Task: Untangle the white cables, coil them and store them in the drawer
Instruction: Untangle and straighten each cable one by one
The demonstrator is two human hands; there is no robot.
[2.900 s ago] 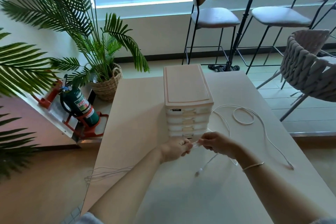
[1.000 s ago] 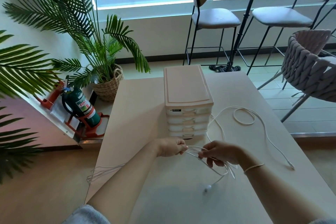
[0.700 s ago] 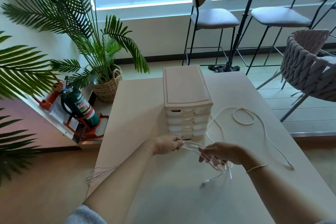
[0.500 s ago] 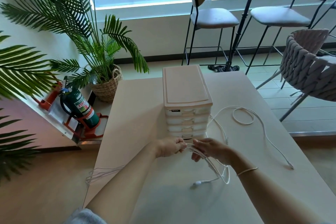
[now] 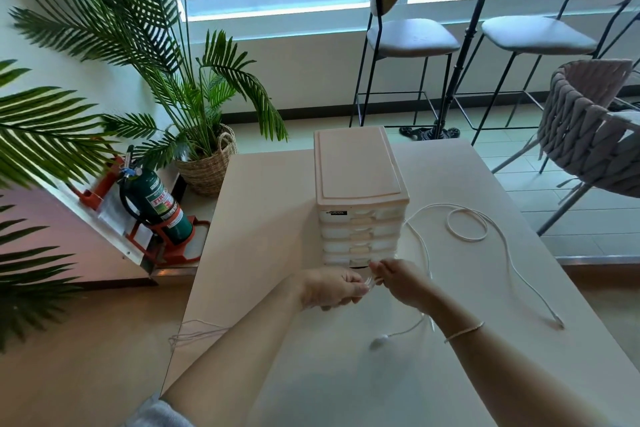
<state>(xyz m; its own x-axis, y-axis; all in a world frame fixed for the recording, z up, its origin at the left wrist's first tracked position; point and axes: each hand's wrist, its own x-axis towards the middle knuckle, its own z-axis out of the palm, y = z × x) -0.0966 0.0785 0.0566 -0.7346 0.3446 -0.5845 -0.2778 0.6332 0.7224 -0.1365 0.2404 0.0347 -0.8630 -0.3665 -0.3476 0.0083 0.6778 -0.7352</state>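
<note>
Matt plastic drawer unit [image 5: 360, 184], woven basket [image 5: 207, 170]

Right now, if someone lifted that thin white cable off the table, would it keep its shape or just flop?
Probably flop: the thin white cable lies in loose curves and one small loop on the pale table. It likely weighs little, being so slender. Where it leaves the right hand, its plug end trails slack, so it would likely dangle.

grey sleeve [image 5: 152, 413], thin beaded bracelet [image 5: 463, 331]
</note>
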